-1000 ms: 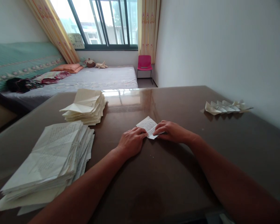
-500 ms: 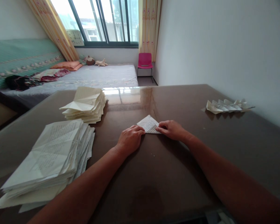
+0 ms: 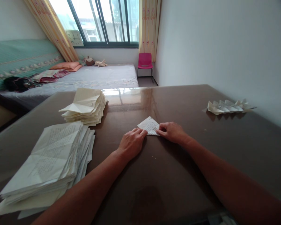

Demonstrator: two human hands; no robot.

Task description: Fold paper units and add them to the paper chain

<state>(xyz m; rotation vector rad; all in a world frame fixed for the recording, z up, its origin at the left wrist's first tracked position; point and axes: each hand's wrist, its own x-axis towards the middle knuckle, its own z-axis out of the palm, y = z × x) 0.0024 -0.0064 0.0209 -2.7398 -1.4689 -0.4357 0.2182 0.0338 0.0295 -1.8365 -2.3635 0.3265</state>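
Note:
A small folded paper (image 3: pixel 150 124) covered in writing lies at the middle of the table, one corner pointing away from me. At its left lower side, the bent fingers of my left hand (image 3: pixel 132 140) are closed together on the edge. My right hand (image 3: pixel 171 132) pinches the right corner between thumb and curled forefinger. Parts of both lower corners are hidden under my fingers.
On the brown glossy table (image 3: pixel 178 100) at left are a stack of written sheets (image 3: pixel 51 156) and a yellowish paper stack (image 3: pixel 84 107). A row of folded paper pieces (image 3: pixel 229 107) sits far right. Beyond are a bed (image 3: pixel 103 75) and a pink chair (image 3: pixel 145 61).
My left fingers have slid slightly right along the paper's lower edge. The right hand has shifted very little, its fingers still at the right corner.

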